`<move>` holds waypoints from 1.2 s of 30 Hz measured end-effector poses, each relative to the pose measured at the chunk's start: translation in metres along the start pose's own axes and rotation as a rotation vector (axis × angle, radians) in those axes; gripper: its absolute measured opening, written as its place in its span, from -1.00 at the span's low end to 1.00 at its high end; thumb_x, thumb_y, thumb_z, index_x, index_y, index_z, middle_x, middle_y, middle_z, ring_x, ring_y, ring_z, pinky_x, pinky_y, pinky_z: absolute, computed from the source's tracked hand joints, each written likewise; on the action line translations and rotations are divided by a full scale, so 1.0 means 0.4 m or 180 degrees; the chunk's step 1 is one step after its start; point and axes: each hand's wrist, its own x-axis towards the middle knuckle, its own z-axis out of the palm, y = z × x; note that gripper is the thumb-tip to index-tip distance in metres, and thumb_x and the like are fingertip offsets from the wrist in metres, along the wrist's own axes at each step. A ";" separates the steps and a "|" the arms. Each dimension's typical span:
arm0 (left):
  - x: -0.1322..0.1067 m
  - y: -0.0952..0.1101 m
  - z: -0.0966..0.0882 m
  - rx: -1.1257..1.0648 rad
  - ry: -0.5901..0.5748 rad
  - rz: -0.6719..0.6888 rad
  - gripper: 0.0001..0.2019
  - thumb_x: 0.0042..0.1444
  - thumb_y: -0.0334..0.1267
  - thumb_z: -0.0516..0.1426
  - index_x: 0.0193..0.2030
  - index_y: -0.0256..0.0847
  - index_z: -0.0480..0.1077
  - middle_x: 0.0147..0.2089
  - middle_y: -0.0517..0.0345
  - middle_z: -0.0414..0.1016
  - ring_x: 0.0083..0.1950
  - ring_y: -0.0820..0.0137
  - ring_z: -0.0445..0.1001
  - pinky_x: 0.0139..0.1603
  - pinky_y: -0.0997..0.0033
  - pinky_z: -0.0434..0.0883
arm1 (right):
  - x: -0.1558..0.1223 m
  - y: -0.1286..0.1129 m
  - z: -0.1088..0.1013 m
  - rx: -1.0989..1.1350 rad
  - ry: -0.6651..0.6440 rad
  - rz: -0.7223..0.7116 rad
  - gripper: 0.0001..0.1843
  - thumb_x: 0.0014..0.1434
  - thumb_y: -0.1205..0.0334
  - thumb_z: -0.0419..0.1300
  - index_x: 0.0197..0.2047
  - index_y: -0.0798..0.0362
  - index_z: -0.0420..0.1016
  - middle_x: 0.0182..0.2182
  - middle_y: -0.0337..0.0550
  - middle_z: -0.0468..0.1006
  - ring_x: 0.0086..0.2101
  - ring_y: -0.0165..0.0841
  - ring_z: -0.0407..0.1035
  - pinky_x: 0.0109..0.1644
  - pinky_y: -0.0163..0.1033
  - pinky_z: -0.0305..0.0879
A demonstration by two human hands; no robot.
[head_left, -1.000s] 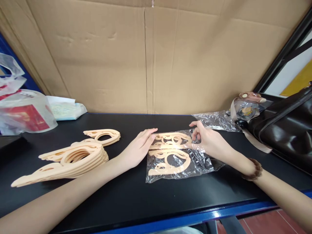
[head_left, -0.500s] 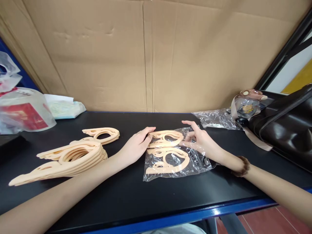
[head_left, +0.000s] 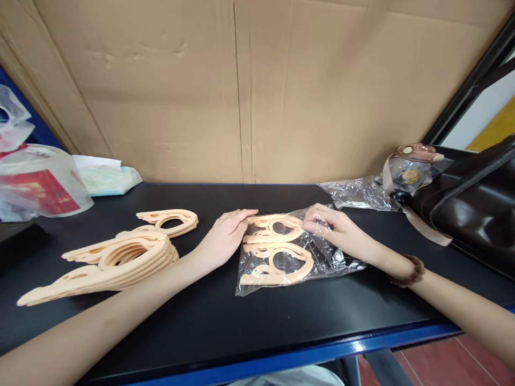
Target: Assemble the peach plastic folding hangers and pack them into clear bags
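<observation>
Because the clear bag (head_left: 322, 257) lies flat on the black table (head_left: 257, 332), wooden pieces (head_left: 277, 247) inside, the left hand (head_left: 223, 238), straight-fingered and gripping nothing, seems to brace its left edge while the right hand (head_left: 336, 228), fingers curled closed, pinches the bag's loose right end

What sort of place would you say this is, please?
Probably a packing workstation, judging by the black bench, the stacked beige looped pieces and similar pieces inside a clear plastic bag.
</observation>
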 end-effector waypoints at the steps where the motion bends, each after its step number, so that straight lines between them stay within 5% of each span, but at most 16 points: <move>1: 0.000 0.001 -0.001 -0.0077 0.0013 -0.0093 -0.55 0.25 -0.20 -0.19 0.15 -0.16 0.34 0.19 0.14 0.40 0.24 0.26 0.29 0.31 0.12 0.16 | 0.002 0.001 0.003 -0.0138 -0.0055 -0.0244 -0.70 0.25 -0.02 0.07 -0.18 -0.01 0.48 -0.12 -0.10 0.47 -0.12 -0.28 0.39 0.00 -0.12 0.31; 5: 0.000 0.003 -0.003 -0.0323 0.0039 -0.0316 -0.54 0.24 -0.18 -0.19 0.10 -0.23 0.38 0.18 0.11 0.41 0.24 0.29 0.29 0.34 0.19 0.12 | 0.010 0.017 0.016 -0.0213 -0.0337 -0.0651 -0.72 0.28 0.08 0.08 0.02 -0.10 0.43 0.12 -0.10 0.35 0.09 -0.25 0.28 0.17 -0.02 0.22; 16: 0.008 -0.003 -0.007 0.0036 -0.0012 0.0000 -0.58 0.26 -0.21 -0.21 -0.03 -0.16 0.43 0.08 0.13 0.46 0.15 0.26 0.32 0.26 0.14 0.18 | 0.012 0.003 0.032 -0.0688 0.0074 -0.0363 -0.76 0.19 0.02 0.19 -0.28 0.04 0.36 -0.31 -0.15 0.50 -0.29 -0.29 0.41 -0.19 -0.17 0.34; 23: -0.014 0.008 0.002 0.0448 -0.0359 0.0148 -0.49 0.31 0.02 -0.21 0.29 -0.12 0.15 0.29 0.04 0.21 0.33 0.16 0.07 0.31 0.03 0.05 | 0.007 -0.002 0.040 -0.0641 0.0079 -0.0456 -0.80 0.22 0.05 0.15 -0.23 0.00 0.28 -0.10 -0.09 0.48 -0.16 -0.26 0.43 -0.13 -0.16 0.36; 28: -0.014 0.014 0.002 0.0486 -0.0372 0.0265 -0.42 0.28 0.09 -0.15 0.30 -0.21 0.10 0.21 -0.05 0.28 0.23 0.14 0.19 0.24 0.09 0.14 | 0.012 -0.009 0.040 -0.0436 0.0030 -0.0419 -0.77 0.23 0.03 0.14 -0.14 -0.01 0.33 -0.15 -0.12 0.51 -0.17 -0.26 0.43 -0.10 -0.14 0.36; 36: 0.000 0.012 -0.011 0.0244 -0.0155 0.0075 -0.54 0.31 0.00 -0.25 -0.02 -0.16 0.37 0.00 0.08 0.41 0.05 0.23 0.28 0.17 0.13 0.19 | 0.008 -0.013 0.042 -0.0584 0.0005 -0.0505 -0.76 0.26 0.02 0.10 -0.19 0.00 0.42 -0.21 -0.12 0.48 -0.20 -0.29 0.41 -0.10 -0.16 0.35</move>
